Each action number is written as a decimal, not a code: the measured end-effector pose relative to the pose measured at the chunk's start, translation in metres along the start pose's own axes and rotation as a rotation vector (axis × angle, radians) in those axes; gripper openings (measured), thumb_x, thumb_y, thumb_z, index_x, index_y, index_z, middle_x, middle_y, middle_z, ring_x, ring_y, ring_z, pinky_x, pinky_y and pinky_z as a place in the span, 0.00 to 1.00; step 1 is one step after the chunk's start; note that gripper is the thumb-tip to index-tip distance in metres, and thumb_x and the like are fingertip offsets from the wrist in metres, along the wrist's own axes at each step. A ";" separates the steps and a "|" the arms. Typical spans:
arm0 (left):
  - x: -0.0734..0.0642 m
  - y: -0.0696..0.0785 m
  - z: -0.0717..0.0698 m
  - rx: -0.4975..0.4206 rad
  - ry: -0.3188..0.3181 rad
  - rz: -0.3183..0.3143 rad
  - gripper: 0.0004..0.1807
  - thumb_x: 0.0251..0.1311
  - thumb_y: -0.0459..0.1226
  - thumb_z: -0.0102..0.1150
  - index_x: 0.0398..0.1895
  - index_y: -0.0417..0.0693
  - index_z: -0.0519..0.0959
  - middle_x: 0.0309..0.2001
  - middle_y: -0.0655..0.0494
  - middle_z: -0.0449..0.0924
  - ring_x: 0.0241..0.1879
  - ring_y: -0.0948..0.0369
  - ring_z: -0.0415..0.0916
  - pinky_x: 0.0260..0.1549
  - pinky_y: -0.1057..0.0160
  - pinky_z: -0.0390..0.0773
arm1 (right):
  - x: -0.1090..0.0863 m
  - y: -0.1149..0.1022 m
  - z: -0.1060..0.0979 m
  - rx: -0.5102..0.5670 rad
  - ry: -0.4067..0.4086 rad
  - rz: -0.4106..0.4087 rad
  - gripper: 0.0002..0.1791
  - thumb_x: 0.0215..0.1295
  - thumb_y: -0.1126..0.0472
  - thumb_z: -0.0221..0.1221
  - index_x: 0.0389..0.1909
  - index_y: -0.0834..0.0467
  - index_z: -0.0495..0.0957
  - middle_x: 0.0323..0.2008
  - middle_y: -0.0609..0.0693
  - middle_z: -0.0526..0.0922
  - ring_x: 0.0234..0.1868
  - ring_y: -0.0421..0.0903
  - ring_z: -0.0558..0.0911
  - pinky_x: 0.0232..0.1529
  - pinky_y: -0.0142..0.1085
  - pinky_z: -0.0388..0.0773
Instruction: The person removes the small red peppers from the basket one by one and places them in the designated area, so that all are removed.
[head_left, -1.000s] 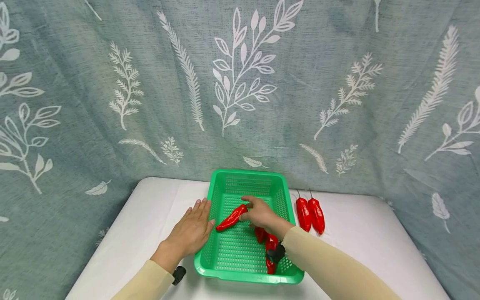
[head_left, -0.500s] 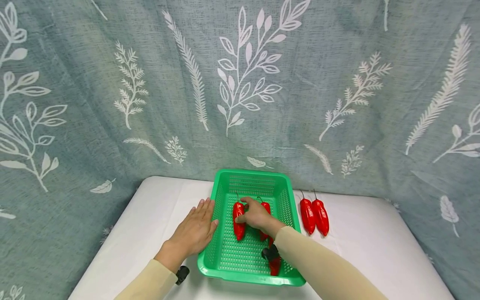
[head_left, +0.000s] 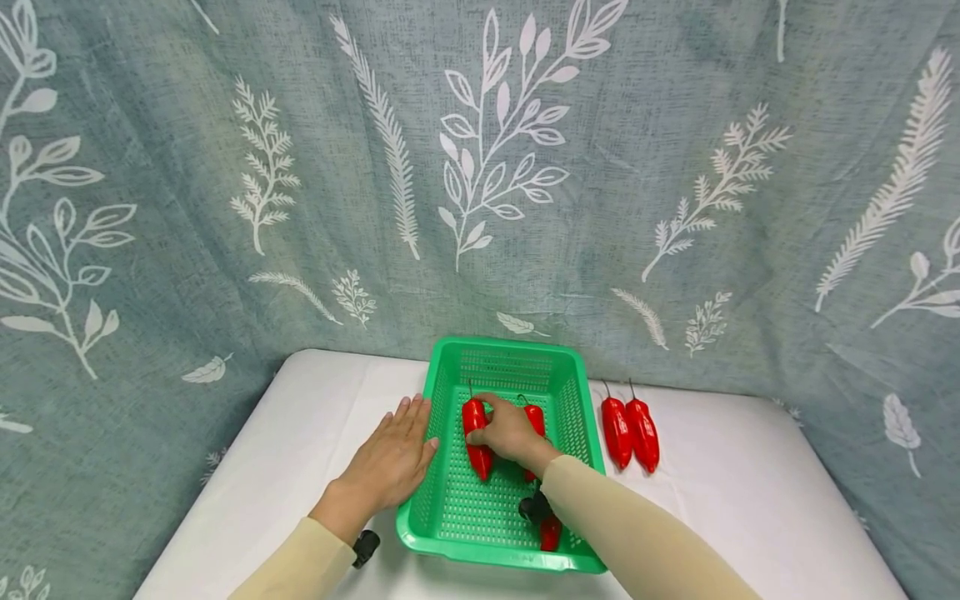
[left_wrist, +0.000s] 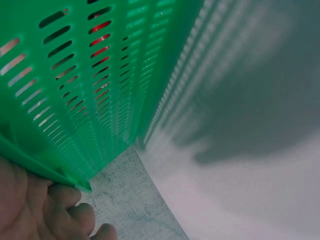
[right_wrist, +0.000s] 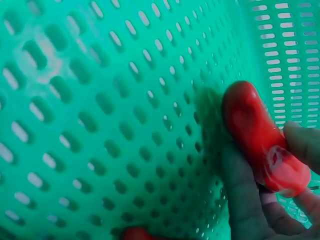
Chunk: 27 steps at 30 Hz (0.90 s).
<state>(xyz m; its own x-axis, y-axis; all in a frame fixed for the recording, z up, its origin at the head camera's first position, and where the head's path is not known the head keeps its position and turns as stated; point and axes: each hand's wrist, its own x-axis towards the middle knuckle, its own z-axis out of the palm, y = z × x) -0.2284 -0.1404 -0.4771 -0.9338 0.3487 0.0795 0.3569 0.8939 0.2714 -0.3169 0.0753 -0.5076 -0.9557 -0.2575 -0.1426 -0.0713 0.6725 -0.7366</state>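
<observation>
Inside the green plastic basket [head_left: 495, 557], my right hand [head_left: 513, 432] holds a glossy red chili pepper [head_left: 474, 414] near the left wall, its stem pointing away from me. In the right wrist view, thumb and fingers pinch this chili pepper [right_wrist: 255, 125] close over the perforated floor. My left hand [head_left: 386, 462] lies with straight fingers along the basket's left rim; in the left wrist view its palm and fingers [left_wrist: 60, 212] are at the rim. Another red chili pepper [head_left: 535, 417] lies partly behind my right hand, and one [head_left: 551, 535] shows below the right wrist.
Two red chili peppers [head_left: 617, 433] lie side by side on the white table [head_left: 720, 458], right of the basket. A grey-green curtain [head_left: 360, 192] with white leaf prints hangs behind and around the table.
The held chili pepper has turned from a slant to nearly straight, stem end away from me, and my right hand has moved with it. My left hand stays on the rim.
</observation>
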 end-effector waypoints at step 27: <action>0.000 0.001 0.000 -0.010 0.004 0.006 0.37 0.85 0.48 0.40 0.83 0.31 0.52 0.83 0.35 0.52 0.83 0.40 0.49 0.80 0.40 0.56 | -0.025 -0.008 -0.034 0.088 0.129 -0.088 0.38 0.63 0.63 0.73 0.73 0.48 0.70 0.58 0.59 0.82 0.48 0.53 0.88 0.33 0.40 0.86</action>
<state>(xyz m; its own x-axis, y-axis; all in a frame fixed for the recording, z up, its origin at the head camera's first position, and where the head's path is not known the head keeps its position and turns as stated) -0.2278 -0.1400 -0.4765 -0.9316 0.3533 0.0853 0.3627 0.8888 0.2800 -0.3023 0.1001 -0.4753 -0.9759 -0.2182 0.0069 -0.1367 0.5863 -0.7985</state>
